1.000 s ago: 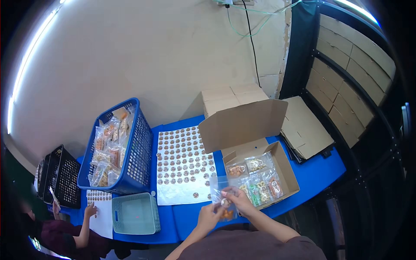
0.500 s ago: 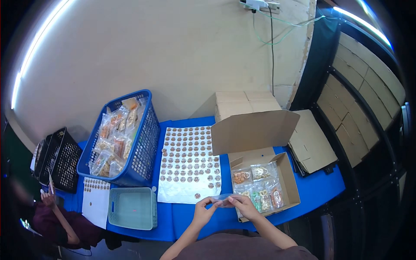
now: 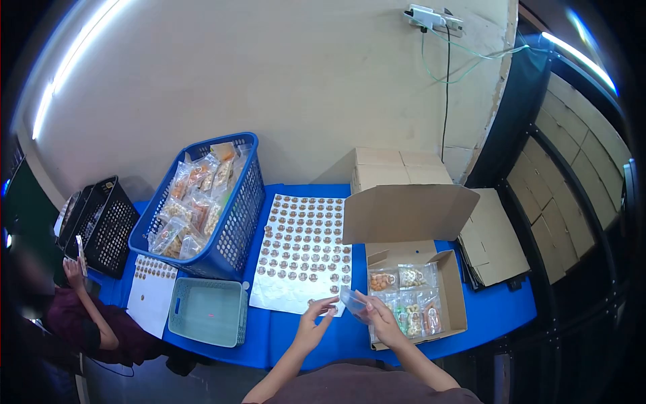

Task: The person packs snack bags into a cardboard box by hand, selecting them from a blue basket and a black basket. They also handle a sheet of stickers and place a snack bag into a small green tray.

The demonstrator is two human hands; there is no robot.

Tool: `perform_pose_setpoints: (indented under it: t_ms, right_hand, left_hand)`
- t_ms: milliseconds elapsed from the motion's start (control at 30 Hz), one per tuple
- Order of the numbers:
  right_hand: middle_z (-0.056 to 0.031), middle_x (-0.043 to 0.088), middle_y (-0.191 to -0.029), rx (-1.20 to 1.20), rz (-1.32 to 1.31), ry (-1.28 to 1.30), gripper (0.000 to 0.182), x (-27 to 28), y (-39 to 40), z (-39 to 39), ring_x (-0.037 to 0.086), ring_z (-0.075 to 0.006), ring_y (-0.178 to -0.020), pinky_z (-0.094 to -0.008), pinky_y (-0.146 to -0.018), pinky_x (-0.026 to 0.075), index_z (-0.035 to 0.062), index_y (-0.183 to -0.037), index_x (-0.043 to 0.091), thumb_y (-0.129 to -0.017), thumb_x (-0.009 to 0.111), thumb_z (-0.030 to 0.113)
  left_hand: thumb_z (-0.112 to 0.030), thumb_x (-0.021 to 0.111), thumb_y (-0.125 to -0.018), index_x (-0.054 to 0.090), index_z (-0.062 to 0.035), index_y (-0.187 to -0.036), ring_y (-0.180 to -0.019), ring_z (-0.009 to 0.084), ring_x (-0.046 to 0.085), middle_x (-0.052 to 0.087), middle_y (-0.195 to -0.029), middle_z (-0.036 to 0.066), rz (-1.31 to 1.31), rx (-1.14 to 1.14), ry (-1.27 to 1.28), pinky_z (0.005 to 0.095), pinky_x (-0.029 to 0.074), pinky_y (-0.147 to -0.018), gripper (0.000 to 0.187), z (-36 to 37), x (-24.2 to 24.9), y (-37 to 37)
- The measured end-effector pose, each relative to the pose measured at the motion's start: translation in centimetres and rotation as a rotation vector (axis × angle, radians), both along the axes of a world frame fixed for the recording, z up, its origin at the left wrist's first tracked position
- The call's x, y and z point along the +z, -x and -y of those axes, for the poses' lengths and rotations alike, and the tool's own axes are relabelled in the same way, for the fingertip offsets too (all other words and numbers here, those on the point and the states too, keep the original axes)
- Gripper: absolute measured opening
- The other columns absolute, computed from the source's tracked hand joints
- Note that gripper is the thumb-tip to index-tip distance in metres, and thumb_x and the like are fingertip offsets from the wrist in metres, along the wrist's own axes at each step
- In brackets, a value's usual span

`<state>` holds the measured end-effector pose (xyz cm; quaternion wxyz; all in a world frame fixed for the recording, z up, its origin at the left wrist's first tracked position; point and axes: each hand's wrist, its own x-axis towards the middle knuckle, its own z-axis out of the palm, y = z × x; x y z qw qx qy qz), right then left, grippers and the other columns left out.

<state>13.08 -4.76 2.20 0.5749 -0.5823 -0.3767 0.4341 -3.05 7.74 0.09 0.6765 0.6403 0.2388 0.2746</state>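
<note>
My right hand (image 3: pixel 382 324) is closed on a small clear plastic pouch (image 3: pixel 352 301), which it holds tilted above the table at the front left of the open carton. My left hand (image 3: pixel 313 328) hovers over the lower right corner of the white sticker sheet (image 3: pixel 276 296), thumb and forefinger apart. Whether a sticker clings to those fingertips is too small to tell. Rows of round brown stickers cover much of the sheet. Inside the cardboard box (image 3: pixel 453 296) lie several filled clear pouches (image 3: pixel 412 276), some with orange pieces, others with pale ones.
A blue basket (image 3: pixel 232 229) heaped with filled pouches stands left, behind a pale green tray (image 3: pixel 208 340). Flattened cardboard (image 3: pixel 494 236) is stacked right of the carton. At far left, a co-worker's hand (image 3: pixel 75 273) is raised near black baskets (image 3: pixel 101 236).
My hands have moved apart. The pouch, earlier stretched between both hands, is now in my right hand alone, and my left hand is over the sheet's corner. The view has shifted slightly.
</note>
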Motion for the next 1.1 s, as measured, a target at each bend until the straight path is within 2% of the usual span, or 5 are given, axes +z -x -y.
perform_pose_setpoints:
  t_ms: [167, 400, 600, 700, 1100]
  right_hand:
    - [-0.0128, 0.045, -0.120, 0.070, 0.294, -0.213, 0.048, 0.2, 1.5, -0.8, 0.046, -0.0239, -0.111, -0.0336, -0.095, 0.038, 0.0037, -0.136, 0.041, -0.099, 0.038, 0.034]
    - [-0.0103, 0.044, -0.134, -0.196, 0.405, -0.122, 0.049, -1.3, 0.7, -1.3, 0.039, -0.0277, -0.123, -0.0411, -0.102, 0.030, 0.0090, -0.122, 0.056, -0.078, 0.070, 0.026]
    - [-0.0076, 0.053, -0.129, -0.169, 0.319, -0.095, 0.018, -0.9, 1.3, -1.1, 0.041, -0.0255, -0.120, -0.0387, -0.104, 0.027, 0.0113, -0.096, 0.073, -0.085, 0.064, 0.022]
    - [-0.0106, 0.053, -0.129, -0.124, 0.187, -0.121, 0.023, -1.4, 1.1, -1.2, 0.040, -0.0228, -0.123, -0.0394, -0.102, 0.030, 0.0053, -0.099, 0.071, -0.090, 0.058, 0.022]
    - [-0.0110, 0.067, -0.098, -0.355, -0.109, -0.070, 0.037, 0.0, 1.0, -1.1, 0.060, -0.0170, -0.093, -0.0299, -0.087, 0.045, -0.0021, -0.112, 0.062, -0.097, 0.047, 0.029]
  left_hand:
    - [-0.018, 0.067, -0.085, 0.027, -0.0018, -0.143, -0.132, 0.0202, 0.033, 0.030, -0.145, 0.014, 0.141, -0.183, 0.036, 0.0336, 0.029, -0.107, 0.072, 3.1, 0.7, -1.2]
    - [-0.021, 0.067, -0.086, 0.063, -0.0025, -0.115, -0.093, 0.0120, 0.061, 0.067, -0.105, 0.010, -0.032, 0.010, 0.098, 0.0291, 0.045, -0.090, 0.035, 3.4, 0.4, -0.9]
    - [-0.018, 0.060, -0.091, 0.062, 0.0058, -0.111, -0.089, 0.0154, 0.064, 0.067, -0.102, 0.014, -0.174, 0.046, -0.186, 0.0342, 0.042, -0.098, 0.031, 2.4, 0.8, -0.3]
    - [-0.023, 0.054, -0.094, 0.063, 0.0029, -0.111, -0.090, 0.0151, 0.064, 0.069, -0.097, 0.009, -0.063, 0.084, 0.347, 0.0319, 0.046, -0.091, 0.032, 3.1, 2.3, -0.5]
    - [-0.021, 0.042, -0.098, 0.050, 0.0008, -0.121, -0.113, 0.0187, 0.050, 0.054, -0.123, 0.014, 0.064, 0.229, 0.031, 0.0328, 0.036, -0.098, 0.033, 2.2, -0.3, -0.3]
